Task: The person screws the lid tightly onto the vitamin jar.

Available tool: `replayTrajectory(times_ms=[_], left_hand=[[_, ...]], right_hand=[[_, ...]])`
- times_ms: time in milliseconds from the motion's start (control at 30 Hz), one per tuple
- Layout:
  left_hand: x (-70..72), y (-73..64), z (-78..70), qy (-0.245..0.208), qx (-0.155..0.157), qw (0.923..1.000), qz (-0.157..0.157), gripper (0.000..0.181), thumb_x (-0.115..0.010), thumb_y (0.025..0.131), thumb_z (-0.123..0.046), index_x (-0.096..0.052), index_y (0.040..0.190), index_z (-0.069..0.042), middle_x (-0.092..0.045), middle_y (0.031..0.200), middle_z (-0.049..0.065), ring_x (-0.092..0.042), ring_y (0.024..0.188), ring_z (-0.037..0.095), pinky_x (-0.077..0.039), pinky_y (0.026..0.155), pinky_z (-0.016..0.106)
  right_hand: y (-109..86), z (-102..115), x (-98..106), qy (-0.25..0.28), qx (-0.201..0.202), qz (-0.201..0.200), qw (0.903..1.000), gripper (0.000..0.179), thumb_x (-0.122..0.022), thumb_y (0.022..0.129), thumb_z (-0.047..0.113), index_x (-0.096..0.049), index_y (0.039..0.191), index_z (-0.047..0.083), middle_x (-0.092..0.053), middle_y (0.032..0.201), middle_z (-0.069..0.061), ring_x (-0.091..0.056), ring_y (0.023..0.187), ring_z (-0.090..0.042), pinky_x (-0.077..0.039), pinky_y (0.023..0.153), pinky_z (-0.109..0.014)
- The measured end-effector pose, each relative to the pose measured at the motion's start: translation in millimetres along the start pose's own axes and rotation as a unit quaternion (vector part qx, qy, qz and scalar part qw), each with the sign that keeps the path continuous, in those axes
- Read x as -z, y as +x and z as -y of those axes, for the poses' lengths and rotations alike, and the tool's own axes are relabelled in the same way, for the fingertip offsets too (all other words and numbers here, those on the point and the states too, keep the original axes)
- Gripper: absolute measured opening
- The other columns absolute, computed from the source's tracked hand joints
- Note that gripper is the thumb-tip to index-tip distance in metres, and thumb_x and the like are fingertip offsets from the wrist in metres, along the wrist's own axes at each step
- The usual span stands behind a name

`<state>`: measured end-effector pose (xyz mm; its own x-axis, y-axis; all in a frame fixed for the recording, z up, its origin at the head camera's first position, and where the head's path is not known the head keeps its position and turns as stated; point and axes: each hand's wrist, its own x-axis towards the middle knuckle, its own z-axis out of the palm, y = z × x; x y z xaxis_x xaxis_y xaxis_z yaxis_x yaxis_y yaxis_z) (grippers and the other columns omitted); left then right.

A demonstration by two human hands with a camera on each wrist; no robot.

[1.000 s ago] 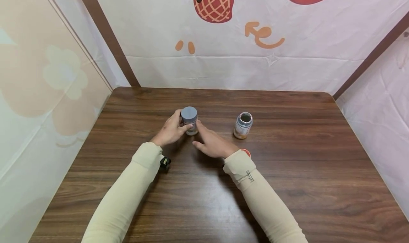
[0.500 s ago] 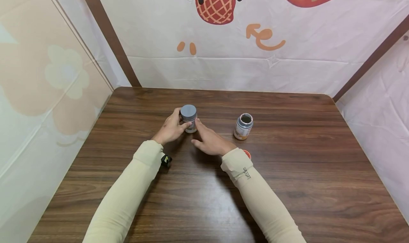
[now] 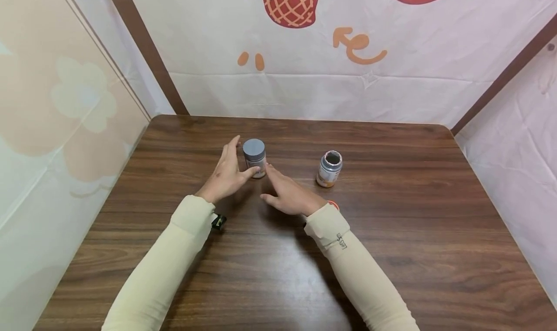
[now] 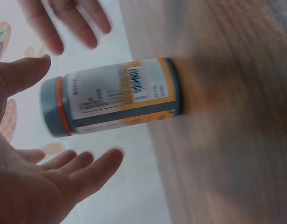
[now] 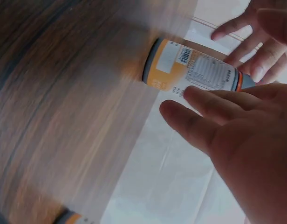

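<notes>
A bottle with a grey screw lid [image 3: 254, 150] stands upright on the table between my two hands. Its orange-and-white label [image 4: 134, 88] carries a barcode, and an orange-red ring shows under the lid. To its left is my left hand [image 3: 224, 175], thumb and fingers spread around that side, with a gap to the bottle in the left wrist view. My right hand [image 3: 289, 192] is at the bottle's right side, fingers extended; in the left wrist view its fingertips [image 4: 90, 39] appear apart from the bottle.
A similar bottle without a lid [image 3: 329, 170] stands upright to the right, its dark mouth showing. Part of a round red-rimmed item [image 3: 333, 204] peeks out behind my right cuff. The wooden table [image 3: 413, 200] meets a printed cloth backdrop [image 3: 209, 94] at its far edge.
My left hand has let go of the lidded bottle, its fingers spreading and drawing left. My right hand stays about where it was, and the bottle remains standing.
</notes>
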<state>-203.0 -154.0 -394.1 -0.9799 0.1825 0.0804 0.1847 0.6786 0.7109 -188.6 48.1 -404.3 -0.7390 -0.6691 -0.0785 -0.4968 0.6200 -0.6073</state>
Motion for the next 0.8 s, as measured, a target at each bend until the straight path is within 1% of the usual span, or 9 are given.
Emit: replayTrajectory(times_ms=[67, 167, 300, 400, 467, 533, 633, 733, 800], left_hand=[[2.6, -3.3, -4.2, 0.008, -0.019, 0.9996, -0.018, 0.094, -0.074, 0.093, -0.023, -0.009, 0.158, -0.005, -0.025, 0.154, 0.024, -0.031, 0.141, 0.04, -0.031, 0.11, 0.055], [4.6, -8.4, -11.1, 0.022, -0.066, 0.9969, -0.038, 0.09, -0.075, 0.092, -0.02, -0.017, 0.157, -0.004, -0.025, 0.155, 0.022, -0.032, 0.141, 0.038, -0.032, 0.11, 0.054], [3.0, -15.0, -20.6, 0.048, -0.144, 0.987, -0.053, 0.077, -0.076, 0.09, -0.015, -0.031, 0.152, -0.001, -0.03, 0.153, 0.022, -0.029, 0.144, 0.036, -0.031, 0.111, 0.053], [0.2, -18.6, -26.7, 0.065, -0.187, 0.9788, -0.052, 0.068, -0.076, 0.091, -0.013, -0.04, 0.147, 0.0, -0.035, 0.152, 0.021, -0.027, 0.146, 0.036, -0.035, 0.11, 0.051], [-2.4, -19.8, -31.1, 0.063, -0.201, 0.9768, -0.039, 0.063, -0.074, 0.092, -0.012, -0.044, 0.145, -0.001, -0.037, 0.152, 0.018, -0.034, 0.142, 0.034, -0.045, 0.102, 0.047], [-5.3, -19.7, -35.2, 0.058, -0.209, 0.9761, -0.02, 0.059, -0.073, 0.093, -0.012, -0.046, 0.144, -0.001, -0.037, 0.152, 0.016, -0.039, 0.139, 0.033, -0.05, 0.096, 0.043], [-11.6, -17.6, -40.6, 0.056, -0.209, 0.9762, 0.011, 0.056, -0.072, 0.094, -0.013, -0.047, 0.143, -0.001, -0.036, 0.154, 0.015, -0.045, 0.134, 0.033, -0.05, 0.094, 0.042], [-19.2, -14.1, -44.4, 0.064, -0.21, 0.9752, 0.029, 0.057, -0.071, 0.094, -0.015, -0.047, 0.143, -0.001, -0.035, 0.154, 0.015, -0.041, 0.138, 0.032, -0.043, 0.103, 0.044], [-24.2, -11.8, -46.1, 0.064, -0.209, 0.9751, 0.038, 0.057, -0.072, 0.094, -0.017, -0.047, 0.143, -0.001, -0.035, 0.154, 0.014, -0.038, 0.14, 0.03, -0.041, 0.105, 0.045]], right_hand=[[-5.8, 1, 2, -0.016, 0.006, 0.002, 0.9998, 0.078, -0.057, 0.103, 0.025, -0.01, 0.157, -0.005, -0.014, 0.161, -0.025, -0.019, 0.148, -0.032, -0.02, 0.118, -0.044], [-14.9, 1, 3, -0.039, 0.011, 0.007, 0.9992, 0.076, -0.057, 0.103, 0.027, -0.014, 0.156, -0.006, -0.019, 0.16, -0.027, -0.023, 0.147, -0.034, -0.022, 0.117, -0.045], [-27.6, 4, 5, -0.066, 0.014, 0.006, 0.9977, 0.074, -0.058, 0.103, 0.028, -0.019, 0.155, -0.007, -0.024, 0.157, -0.029, -0.026, 0.146, -0.037, -0.024, 0.117, -0.045], [-36.5, 5, 4, -0.095, 0.019, 0.0, 0.9953, 0.073, -0.059, 0.102, 0.029, -0.024, 0.153, -0.009, -0.028, 0.155, -0.031, -0.029, 0.144, -0.039, -0.026, 0.116, -0.047], [-42.2, 5, 4, -0.116, 0.023, -0.004, 0.993, 0.072, -0.06, 0.101, 0.03, -0.028, 0.152, -0.01, -0.031, 0.154, -0.031, -0.031, 0.143, -0.04, -0.027, 0.115, -0.048], [-47.6, 6, 3, -0.131, 0.022, -0.008, 0.9911, 0.071, -0.061, 0.101, 0.031, -0.031, 0.151, -0.01, -0.033, 0.153, -0.031, -0.032, 0.143, -0.04, -0.028, 0.114, -0.05], [-55.9, 6, 2, -0.142, 0.006, -0.009, 0.9899, 0.071, -0.061, 0.1, 0.033, -0.032, 0.151, -0.007, -0.033, 0.154, -0.027, -0.031, 0.144, -0.039, -0.028, 0.114, -0.053], [-63.5, 5, 1, -0.148, -0.009, -0.012, 0.9889, 0.071, -0.061, 0.1, 0.034, -0.033, 0.152, -0.006, -0.032, 0.155, -0.026, -0.031, 0.144, -0.038, -0.027, 0.114, -0.055], [-68.6, 3, 0, -0.15, -0.014, -0.015, 0.9884, 0.071, -0.061, 0.1, 0.034, -0.033, 0.152, -0.005, -0.032, 0.156, -0.026, -0.03, 0.144, -0.039, -0.025, 0.114, -0.056]])
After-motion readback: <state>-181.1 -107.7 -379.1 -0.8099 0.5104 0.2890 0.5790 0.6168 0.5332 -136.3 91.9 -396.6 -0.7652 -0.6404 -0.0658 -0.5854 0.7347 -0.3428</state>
